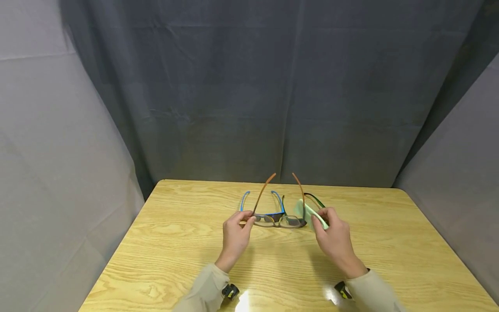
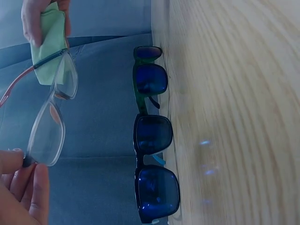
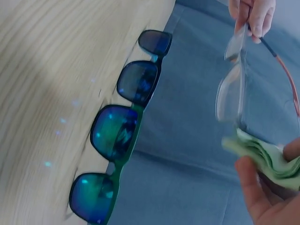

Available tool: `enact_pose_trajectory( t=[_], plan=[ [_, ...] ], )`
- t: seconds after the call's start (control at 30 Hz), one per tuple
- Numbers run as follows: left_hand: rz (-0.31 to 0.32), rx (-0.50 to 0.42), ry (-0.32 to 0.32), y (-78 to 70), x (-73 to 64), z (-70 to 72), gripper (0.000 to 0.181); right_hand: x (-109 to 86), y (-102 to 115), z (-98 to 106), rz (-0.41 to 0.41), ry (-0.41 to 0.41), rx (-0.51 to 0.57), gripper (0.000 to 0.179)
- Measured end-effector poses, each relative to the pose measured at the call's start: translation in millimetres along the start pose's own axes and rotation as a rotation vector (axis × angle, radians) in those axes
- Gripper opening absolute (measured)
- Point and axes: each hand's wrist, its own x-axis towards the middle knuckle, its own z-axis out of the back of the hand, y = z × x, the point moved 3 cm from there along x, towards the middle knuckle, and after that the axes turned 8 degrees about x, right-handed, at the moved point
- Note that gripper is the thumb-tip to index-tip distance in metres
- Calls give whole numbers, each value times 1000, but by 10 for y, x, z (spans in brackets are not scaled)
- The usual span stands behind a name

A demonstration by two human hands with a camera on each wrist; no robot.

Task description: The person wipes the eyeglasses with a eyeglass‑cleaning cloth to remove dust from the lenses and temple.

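Clear glasses (image 1: 277, 224): held up above the table, front toward you, both arms unfolded and angled up and away, their tips orange-red. Your left hand (image 1: 235, 234) pinches the frame's left corner, near the hinge, between thumb and fingers.

Green cloth (image 2: 49, 40): folded in layers, gripped between the thumb and fingers of your right hand (image 1: 334, 236). It sits right at the frame's right corner, by the hinge. Whether it presses on the lens itself, I cannot tell; the right wrist view is blurred there.

Step in hand, as I read it: cloth work on the glasses, at your right-hand side of the frame. The next move would seem to call for the cloth folded round both faces of that lens, with light pressure, while your left pinch keeps the frame from twisting. One corner is a slim hold; a hard rub could swing the frame or strain the hinge.

Farther out: blue-armed sunglasses (image 2: 155, 134) and green-framed sunglasses (image 3: 112, 133) stand side by side on the wooden table (image 1: 175, 242), lenses toward you, beyond your hands. Dark curtain (image 1: 218, 108) behind.
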Motion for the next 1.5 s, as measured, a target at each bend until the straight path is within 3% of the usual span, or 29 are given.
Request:
enact_pose_trajectory(
  t=[0.43,0.67,0.83,1.2,1.5],
  plan=[
    [-26,5,3,-22,-17,-48,11,-31,37,-153,25,157,130,10],
    [-41,-2,3,-53,-12,-51,11,-35,38,-161,93,166,112,18],
    [-46,-7,4,-58,-5,-57,13,-39,51,-166,96,195,88,27],
    [0,-9,1,-93,-2,-65,10,-50,42,-187,195,215,36,56],
    [-11,-15,-2,-108,0,-75,11,-36,54,-176,235,158,4,33]
  ],
)
